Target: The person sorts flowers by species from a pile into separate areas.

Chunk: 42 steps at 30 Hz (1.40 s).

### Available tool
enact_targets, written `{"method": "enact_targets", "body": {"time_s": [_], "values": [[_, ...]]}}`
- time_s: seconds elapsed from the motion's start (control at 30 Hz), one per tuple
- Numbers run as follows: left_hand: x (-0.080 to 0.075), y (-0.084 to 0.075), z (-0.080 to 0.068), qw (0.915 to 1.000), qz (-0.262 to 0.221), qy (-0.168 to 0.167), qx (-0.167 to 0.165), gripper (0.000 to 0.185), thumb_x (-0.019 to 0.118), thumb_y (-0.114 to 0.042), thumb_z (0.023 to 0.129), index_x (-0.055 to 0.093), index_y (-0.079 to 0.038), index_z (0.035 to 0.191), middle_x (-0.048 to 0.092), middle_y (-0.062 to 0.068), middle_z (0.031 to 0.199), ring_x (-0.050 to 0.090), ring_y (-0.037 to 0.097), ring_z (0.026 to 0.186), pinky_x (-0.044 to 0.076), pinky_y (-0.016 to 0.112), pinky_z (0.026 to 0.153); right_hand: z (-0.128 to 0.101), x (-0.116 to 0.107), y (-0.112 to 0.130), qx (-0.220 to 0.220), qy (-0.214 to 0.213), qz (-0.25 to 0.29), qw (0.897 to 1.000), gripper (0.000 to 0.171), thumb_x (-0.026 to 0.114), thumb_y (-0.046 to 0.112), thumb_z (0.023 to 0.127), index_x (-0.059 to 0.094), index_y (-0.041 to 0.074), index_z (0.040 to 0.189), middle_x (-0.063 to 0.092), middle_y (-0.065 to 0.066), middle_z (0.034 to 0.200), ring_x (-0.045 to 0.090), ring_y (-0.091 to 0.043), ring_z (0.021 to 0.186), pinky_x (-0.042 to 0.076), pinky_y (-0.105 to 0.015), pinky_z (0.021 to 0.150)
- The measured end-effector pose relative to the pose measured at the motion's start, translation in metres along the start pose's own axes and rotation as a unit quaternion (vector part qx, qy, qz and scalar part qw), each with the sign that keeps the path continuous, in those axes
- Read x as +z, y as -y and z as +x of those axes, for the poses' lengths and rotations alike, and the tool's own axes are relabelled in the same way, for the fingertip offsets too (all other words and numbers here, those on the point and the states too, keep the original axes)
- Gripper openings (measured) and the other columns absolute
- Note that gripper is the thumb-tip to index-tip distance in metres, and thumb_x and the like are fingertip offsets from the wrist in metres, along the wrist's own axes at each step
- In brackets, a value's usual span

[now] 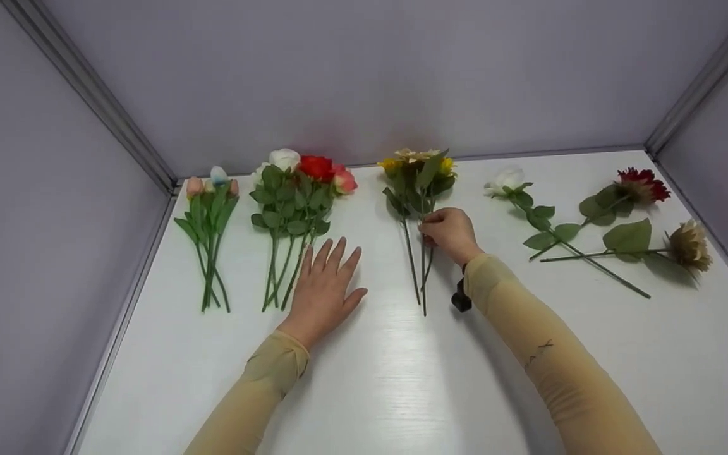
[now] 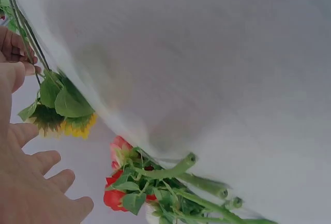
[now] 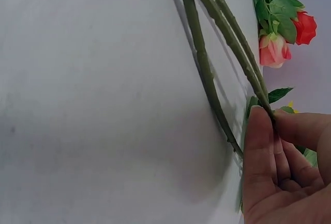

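My right hand pinches a green stem of the sunflower bunch between thumb and fingertips. The bunch has yellow and cream heads toward the back wall, and its stems point toward me, several side by side. My left hand is spread with straight fingers and holds nothing. Its fingertips are close to the stem ends of a rose bunch with white, red and pink blooms. In the left wrist view, the red rose shows beyond those fingers.
Tulips in peach and white lie at the far left. On the right, a white rose, a dark red flower and a beige flower lie with crossing stems. Grey walls enclose the white table at back and sides.
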State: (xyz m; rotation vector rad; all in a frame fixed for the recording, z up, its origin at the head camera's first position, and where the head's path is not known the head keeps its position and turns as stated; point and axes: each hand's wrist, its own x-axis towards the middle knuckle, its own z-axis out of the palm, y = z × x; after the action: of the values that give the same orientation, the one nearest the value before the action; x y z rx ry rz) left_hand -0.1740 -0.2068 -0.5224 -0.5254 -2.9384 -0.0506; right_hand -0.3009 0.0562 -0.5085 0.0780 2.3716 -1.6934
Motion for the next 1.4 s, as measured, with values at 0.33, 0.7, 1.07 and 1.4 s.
{"method": "enact_targets", "body": {"time_s": [0.33, 0.7, 1.07, 1.4], "values": [[0.003, -0.012, 0.004, 0.9994, -0.031, 0.016, 0.007, 0.072, 0.054, -0.054, 0.103, 0.034, -0.017, 0.162, 0.024, 0.013, 0.167, 0.016, 0.034, 0.155, 0.006, 0.056, 0.124, -0.002, -0.005, -0.002, 0.002, -0.009, -0.002, 1.0, 0.028, 0.072, 0.016, 0.096, 0.07, -0.003, 0.116, 0.068, -0.017, 0.108, 0.069, -0.028, 0.09, 0.06, -0.042, 0.082], [-0.001, -0.025, 0.011, 0.9987, -0.044, 0.015, 0.019, 0.072, 0.052, -0.055, 0.103, 0.032, -0.018, 0.162, 0.023, 0.014, 0.168, 0.016, 0.034, 0.155, 0.007, 0.057, 0.124, -0.011, -0.048, -0.012, -0.04, -0.035, -0.053, 0.997, 0.029, 0.065, 0.021, 0.101, 0.07, -0.001, 0.119, 0.07, -0.021, 0.111, 0.07, -0.034, 0.095, 0.059, -0.044, 0.082], [-0.015, -0.097, 0.032, 0.992, -0.055, 0.017, 0.112, 0.073, 0.049, -0.059, 0.103, 0.029, -0.022, 0.163, 0.021, 0.009, 0.169, 0.015, 0.03, 0.155, 0.006, 0.052, 0.125, -0.028, -0.164, -0.041, -0.056, -0.11, -0.189, 0.974, 0.038, 0.057, 0.029, 0.104, 0.067, -0.001, 0.125, 0.067, -0.021, 0.116, 0.064, -0.033, 0.1, 0.052, -0.037, 0.077], [-0.004, -0.18, 0.049, 0.977, -0.028, 0.047, 0.206, 0.073, 0.046, -0.063, 0.102, 0.027, -0.028, 0.164, 0.021, 0.004, 0.169, 0.016, 0.026, 0.155, 0.011, 0.048, 0.125, -0.041, -0.23, -0.058, -0.063, -0.048, -0.322, 0.943, 0.03, 0.061, 0.022, 0.101, 0.07, -0.004, 0.113, 0.068, -0.025, 0.111, 0.063, -0.04, 0.099, 0.05, -0.056, 0.083]]}}
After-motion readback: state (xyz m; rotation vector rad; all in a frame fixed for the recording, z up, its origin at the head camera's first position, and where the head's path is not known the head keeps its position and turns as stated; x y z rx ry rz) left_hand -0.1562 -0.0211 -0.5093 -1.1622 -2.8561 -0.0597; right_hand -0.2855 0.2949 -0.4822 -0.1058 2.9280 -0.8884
